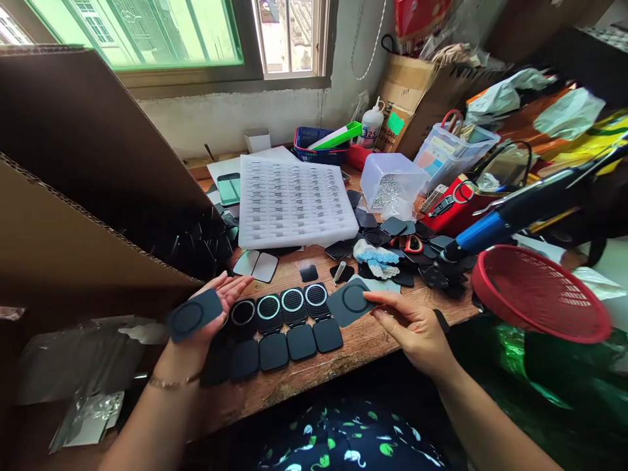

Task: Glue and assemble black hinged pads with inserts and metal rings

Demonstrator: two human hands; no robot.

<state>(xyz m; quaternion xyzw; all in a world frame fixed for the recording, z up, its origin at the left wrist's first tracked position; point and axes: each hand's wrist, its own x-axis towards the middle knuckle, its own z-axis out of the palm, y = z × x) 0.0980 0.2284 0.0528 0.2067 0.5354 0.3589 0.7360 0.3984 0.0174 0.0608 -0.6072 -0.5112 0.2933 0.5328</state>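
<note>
My left hand (pixel 223 301) is palm up with its fingers stretched out, and a dark square pad (pixel 189 317) with a ring mark lies across the palm. My right hand (pixel 415 330) pinches a similar dark square pad (pixel 353 302) by its right edge between thumb and fingers. Between the hands, a row of several hinged black square holders lies unfolded on the wooden table (pixel 314 379). Their upper halves carry pale rings, such as the ring (pixel 293 299); their lower halves are plain black plates, such as the plate (pixel 301 341).
Behind the row lies a white foam tray (pixel 299 229) with metal pieces in slots. A cardboard box (pixel 112 150) stands at left. A red basket (pixel 544 294) and a blue-black tool (pixel 490 229) are at right. Black plates (pixel 392 227) and a tipped clear bin (pixel 387 167) lie behind.
</note>
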